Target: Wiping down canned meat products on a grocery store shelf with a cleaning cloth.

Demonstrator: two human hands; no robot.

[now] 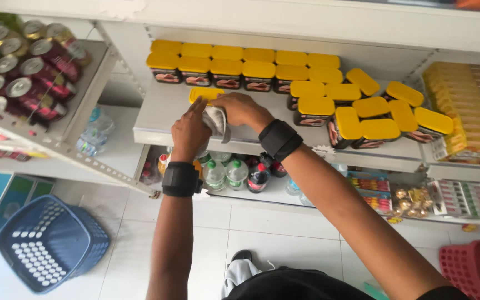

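Your left hand (189, 133) and right hand (241, 109) grasp a white cloth (216, 120) over a yellow-lidded jar (204, 94), similar jars (315, 91) ranked just beyond.

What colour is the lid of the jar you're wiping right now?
Yellow: the lid of the dark rectangular jar, beside the grey cloth, shows best in the head view.

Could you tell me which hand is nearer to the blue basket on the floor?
Left. The left hand is at the shelf edge above the blue basket; the right hand is farther right, on the cloth.
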